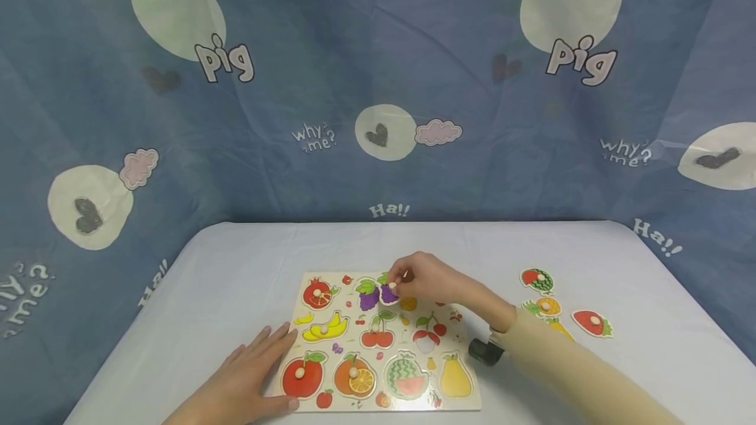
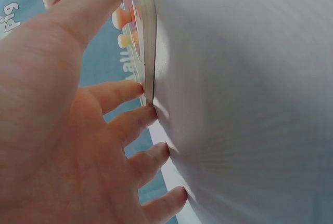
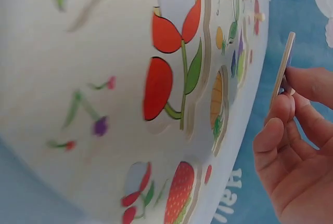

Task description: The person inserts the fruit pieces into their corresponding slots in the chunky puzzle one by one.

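Observation:
A wooden fruit peg puzzle board lies on the table. Between thumb and fingers, my right hand pinches a purple grape piece by its knob, just right of the printed grape slot. In the right wrist view the piece is tilted on edge, apart from the board. Fingers spread, my left hand rests at the board's left edge; the left wrist view shows its fingertips against the board's side and the table. Knobbed pieces in the board include the apple, orange and bananas.
To the right of the board lie loose pieces: a watermelon, a pineapple, a strawberry and a pear partly behind the right sleeve. A dark object is at the right wrist. Behind the table hangs a blue curtain.

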`<state>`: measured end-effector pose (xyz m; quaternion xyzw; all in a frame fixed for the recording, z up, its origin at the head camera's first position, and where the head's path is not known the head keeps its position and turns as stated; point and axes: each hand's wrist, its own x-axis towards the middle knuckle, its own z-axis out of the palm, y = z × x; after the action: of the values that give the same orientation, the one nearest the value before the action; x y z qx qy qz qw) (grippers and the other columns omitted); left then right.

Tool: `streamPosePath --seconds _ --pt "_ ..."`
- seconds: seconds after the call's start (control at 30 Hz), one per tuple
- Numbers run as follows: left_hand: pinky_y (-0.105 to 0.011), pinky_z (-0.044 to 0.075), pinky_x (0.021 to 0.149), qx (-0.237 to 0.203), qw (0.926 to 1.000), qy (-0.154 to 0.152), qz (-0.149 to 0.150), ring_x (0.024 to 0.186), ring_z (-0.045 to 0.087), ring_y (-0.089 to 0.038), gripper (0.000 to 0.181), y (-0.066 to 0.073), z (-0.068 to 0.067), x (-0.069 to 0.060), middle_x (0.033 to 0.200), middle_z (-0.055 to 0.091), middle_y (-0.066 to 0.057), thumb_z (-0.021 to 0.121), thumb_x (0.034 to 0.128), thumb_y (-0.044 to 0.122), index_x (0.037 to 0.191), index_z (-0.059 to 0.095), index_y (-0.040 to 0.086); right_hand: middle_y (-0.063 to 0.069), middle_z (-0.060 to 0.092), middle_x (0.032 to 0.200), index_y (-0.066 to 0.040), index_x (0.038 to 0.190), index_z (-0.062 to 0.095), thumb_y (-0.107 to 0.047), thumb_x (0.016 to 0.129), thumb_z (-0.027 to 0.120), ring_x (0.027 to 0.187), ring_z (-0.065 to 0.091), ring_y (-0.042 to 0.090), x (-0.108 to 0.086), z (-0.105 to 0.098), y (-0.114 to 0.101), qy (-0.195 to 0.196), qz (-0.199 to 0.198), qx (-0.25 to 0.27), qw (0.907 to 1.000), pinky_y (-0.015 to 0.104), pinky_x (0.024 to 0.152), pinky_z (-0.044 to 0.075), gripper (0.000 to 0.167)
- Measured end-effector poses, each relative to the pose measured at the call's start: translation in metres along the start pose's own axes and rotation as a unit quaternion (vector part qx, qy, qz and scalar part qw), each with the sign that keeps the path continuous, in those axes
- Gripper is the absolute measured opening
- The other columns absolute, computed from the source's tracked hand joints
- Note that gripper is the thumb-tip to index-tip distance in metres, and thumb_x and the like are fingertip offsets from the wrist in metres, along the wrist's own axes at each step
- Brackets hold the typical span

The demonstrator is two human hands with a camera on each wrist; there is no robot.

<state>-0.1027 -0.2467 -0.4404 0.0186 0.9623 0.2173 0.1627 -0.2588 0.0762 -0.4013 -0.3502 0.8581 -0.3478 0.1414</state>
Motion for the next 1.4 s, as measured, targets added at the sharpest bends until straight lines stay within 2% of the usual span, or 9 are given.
streamPosePath --seconds 0.27,0.53,0.8,1.07,1.23,1.4 --pt "-0.069 0.017 0.109 0.001 1.0000 0.000 -0.003 0.143 0.023 -0.039 0.110 0.000 0.002 0.000 0.154 0.039 -0.008 0.083 0.0600 0.063 0.152 0.039 0.021 -0.005 0.065 0.081 -0.012 0.093 0.073 -0.007 0.091 0.070 0.074 0.055 0.015 0.018 0.007 -0.003 -0.027 -0.010 0.011 0.9995 0.024 0.065 0.047 0.006" --pt "-0.069 0.017 0.109 0.004 1.0000 0.001 -0.005 0.143 0.023 -0.038 0.110 -0.001 0.004 0.000 0.153 0.039 -0.007 0.082 0.0598 0.064 0.152 0.040 0.022 -0.007 0.064 0.076 -0.012 0.093 0.072 -0.007 0.090 0.070 0.064 0.051 0.008 0.031 0.016 -0.001 -0.044 -0.011 -0.009 0.9989 0.023 0.059 0.044 0.006" --pt "-0.068 0.017 0.110 0.005 1.0000 0.000 -0.003 0.143 0.023 -0.038 0.110 -0.001 0.003 -0.001 0.153 0.039 -0.007 0.083 0.0603 0.064 0.152 0.039 0.021 -0.006 0.065 0.078 -0.012 0.092 0.073 -0.006 0.090 0.071 0.066 0.054 0.009 0.038 0.021 -0.005 -0.049 0.000 -0.011 0.9987 0.023 0.063 0.047 0.007" --pt "-0.067 0.016 0.111 0.005 1.0000 -0.002 0.000 0.144 0.023 -0.038 0.109 -0.002 0.004 0.000 0.154 0.039 -0.006 0.083 0.0610 0.063 0.152 0.039 0.020 -0.008 0.063 0.080 -0.014 0.092 0.072 -0.011 0.089 0.073 0.070 0.056 0.009 0.043 0.029 -0.004 -0.049 0.020 -0.034 0.9980 0.023 0.067 0.050 0.004" --pt "-0.068 0.015 0.111 0.008 0.9998 -0.001 0.016 0.143 0.023 -0.039 0.107 -0.003 0.003 0.001 0.155 0.037 -0.008 0.083 0.0638 0.059 0.152 0.039 0.016 -0.008 0.063 0.080 -0.014 0.091 0.071 -0.011 0.089 0.073 0.069 0.058 0.008 0.046 0.031 -0.003 -0.051 0.018 -0.041 0.9977 0.023 0.069 0.051 0.004" --pt "-0.068 0.014 0.111 0.009 0.9998 0.000 0.018 0.143 0.023 -0.039 0.107 -0.002 0.002 0.000 0.155 0.036 -0.009 0.084 0.0640 0.058 0.151 0.040 0.015 -0.006 0.062 0.080 -0.013 0.094 0.071 -0.009 0.090 0.072 0.070 0.057 0.009 0.045 0.030 -0.002 -0.054 0.011 -0.038 0.9978 0.024 0.069 0.050 0.005"
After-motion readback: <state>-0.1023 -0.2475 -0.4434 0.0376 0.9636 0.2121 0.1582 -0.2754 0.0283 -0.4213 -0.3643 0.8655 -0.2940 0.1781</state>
